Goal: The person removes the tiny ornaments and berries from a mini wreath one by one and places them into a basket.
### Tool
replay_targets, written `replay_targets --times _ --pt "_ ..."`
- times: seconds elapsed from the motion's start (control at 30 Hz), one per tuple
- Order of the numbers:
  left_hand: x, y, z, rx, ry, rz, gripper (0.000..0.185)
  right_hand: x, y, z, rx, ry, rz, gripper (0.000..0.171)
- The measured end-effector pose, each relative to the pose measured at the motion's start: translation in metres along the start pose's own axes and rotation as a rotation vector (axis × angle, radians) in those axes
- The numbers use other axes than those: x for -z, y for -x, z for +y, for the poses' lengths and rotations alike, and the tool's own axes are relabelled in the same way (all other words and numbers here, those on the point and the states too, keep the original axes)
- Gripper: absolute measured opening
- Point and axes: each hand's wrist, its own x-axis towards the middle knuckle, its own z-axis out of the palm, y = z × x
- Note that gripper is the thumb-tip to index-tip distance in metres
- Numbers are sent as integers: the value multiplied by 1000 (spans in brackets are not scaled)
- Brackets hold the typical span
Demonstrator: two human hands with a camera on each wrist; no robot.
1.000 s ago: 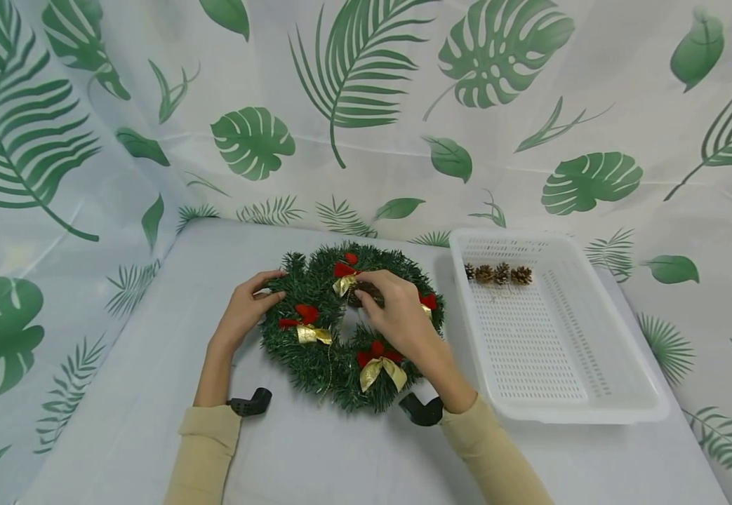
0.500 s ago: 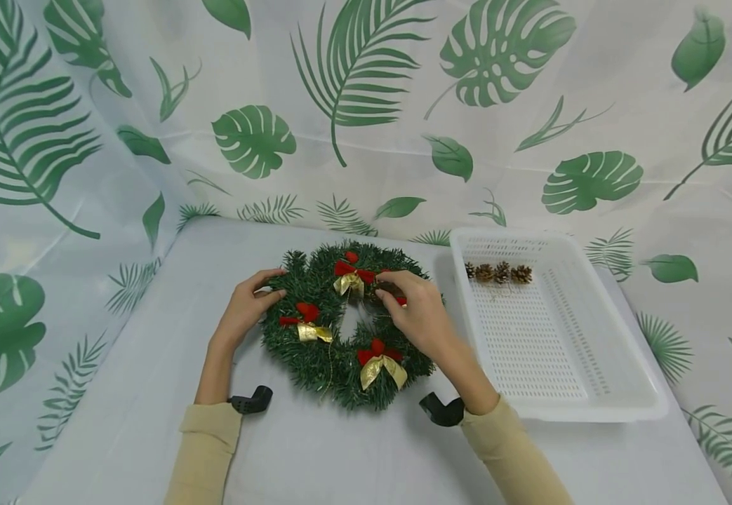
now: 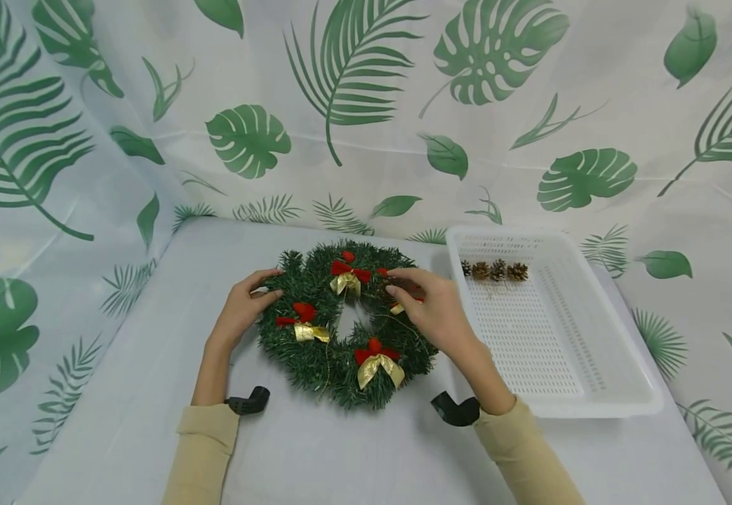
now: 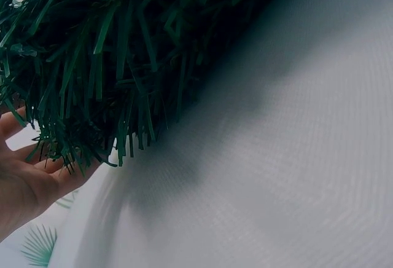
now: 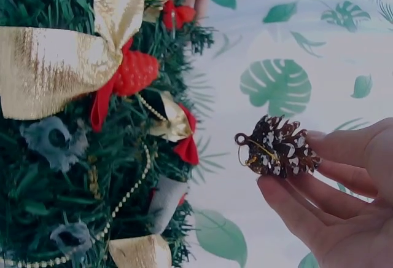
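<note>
A green tinsel wreath (image 3: 305, 368) lies on the white table, decorated with red-and-gold bows (image 3: 381, 366) and a string of gold beads (image 5: 126, 205). My left hand (image 3: 242, 308) grips its left edge between thumb and fingers; in the left wrist view some of the fingers (image 4: 37, 185) are hidden by the tinsel. Pinched in the fingertips of my right hand (image 3: 435, 308) is a brown pine cone (image 5: 279, 148) with white-tipped scales, a small ring and a gold thread. That hand hovers over the wreath's right side and partly covers a bow there.
To the right stands a white perforated plastic basket (image 3: 618, 337), with several pine cones (image 3: 498, 271) in a row near its far left corner. A leaf-printed curtain (image 3: 353, 168) borders the table at the back and sides.
My right hand has moved to the right, from the top bow near the wreath's centre to its right side, uncovering that bow. The left hand stays on the left edge.
</note>
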Motion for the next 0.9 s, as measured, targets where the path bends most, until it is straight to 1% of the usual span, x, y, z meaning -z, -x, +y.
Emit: replay_targets --times 0.17,0.33,0.67,0.9 --pt "0 -1 -2 -6 -7 2 50 10 3 -1 -43 -9 -4 30" --pt "-1 -3 -5 -2 -6 1 50 19 5 4 -72 8 0 28" --pt "0 -2 -6 -6 -5 4 49 39 7 12 -87 27 30 26" --pt "0 -2 -5 -11 0 -2 49 49 11 18 -132 40 50 26"
